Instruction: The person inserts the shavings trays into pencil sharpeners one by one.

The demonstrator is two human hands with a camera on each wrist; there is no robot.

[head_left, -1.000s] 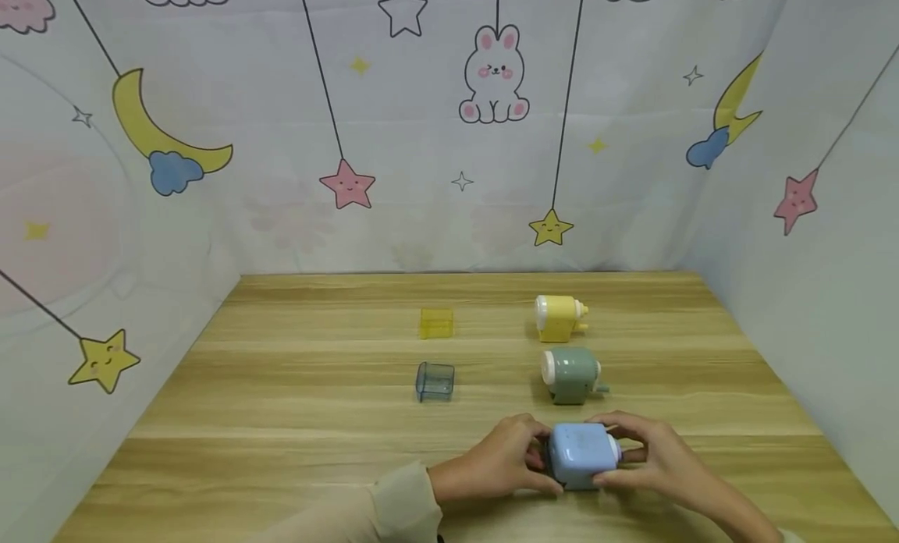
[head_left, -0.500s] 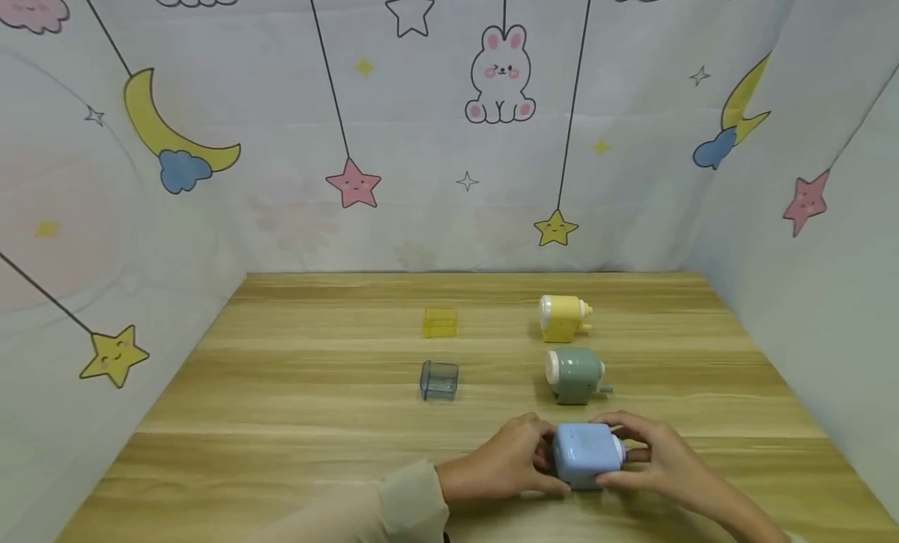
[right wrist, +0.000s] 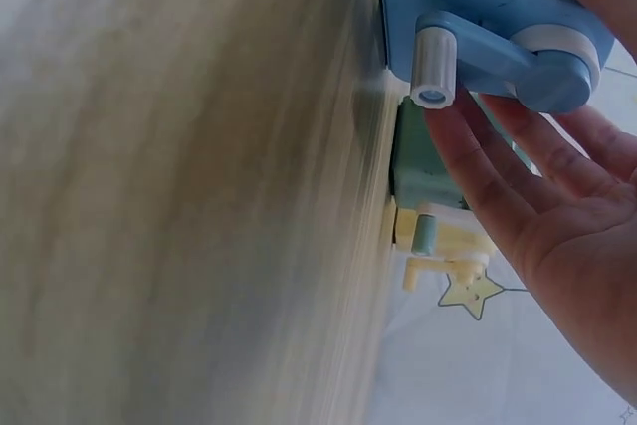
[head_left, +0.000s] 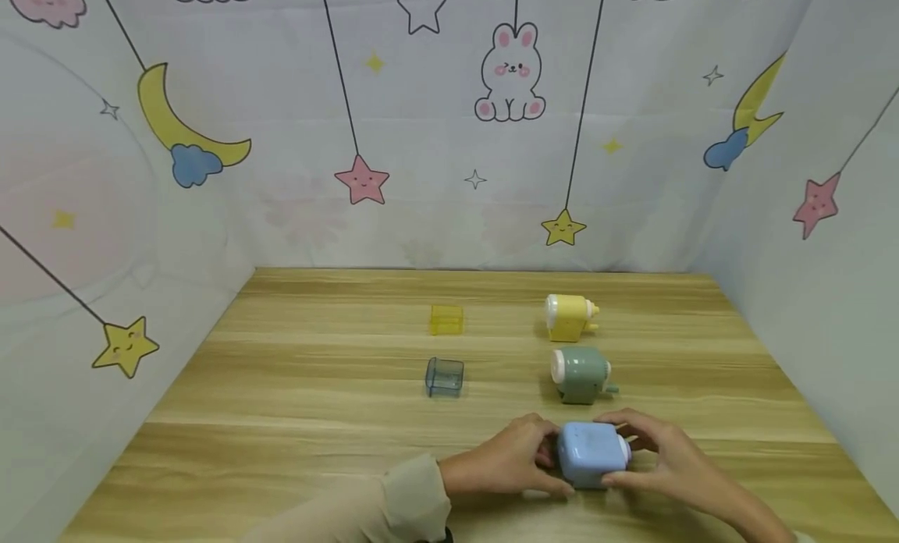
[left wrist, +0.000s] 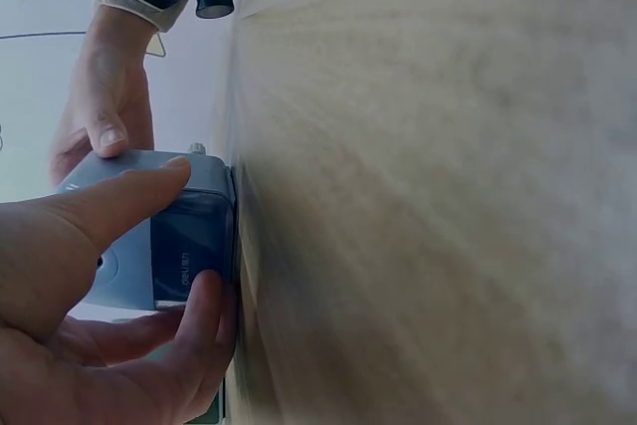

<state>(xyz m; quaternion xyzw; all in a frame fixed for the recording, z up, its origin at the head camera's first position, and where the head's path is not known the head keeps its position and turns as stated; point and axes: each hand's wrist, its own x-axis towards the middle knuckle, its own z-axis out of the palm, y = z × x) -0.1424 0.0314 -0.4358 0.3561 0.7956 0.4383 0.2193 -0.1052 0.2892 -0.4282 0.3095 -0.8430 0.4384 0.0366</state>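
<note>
A blue crank pencil sharpener (head_left: 593,449) stands at the front right of the table, between both hands. My left hand (head_left: 509,461) grips its left end, thumb on one side and fingers on the other. In the left wrist view, a dark blue see-through shavings drawer (left wrist: 189,251) sits in the sharpener's face between that thumb and fingertips. My right hand (head_left: 663,461) holds the sharpener's right end, thumb at the near side and fingers at the far side. The right wrist view shows the crank handle (right wrist: 435,67) with its white knob beside the right fingers.
Behind stand a green pencil sharpener (head_left: 583,375) and a yellow pencil sharpener (head_left: 567,318), cranks facing right. To their left lie a grey-blue see-through drawer (head_left: 445,377) and a yellow see-through drawer (head_left: 446,320). Printed cloth walls (head_left: 421,239) border the wooden table (head_left: 281,387).
The head view has shifted slightly, so the scene appears a little further right. Both hands keep their hold on the blue pencil sharpener, which stays at the same place on the table.
</note>
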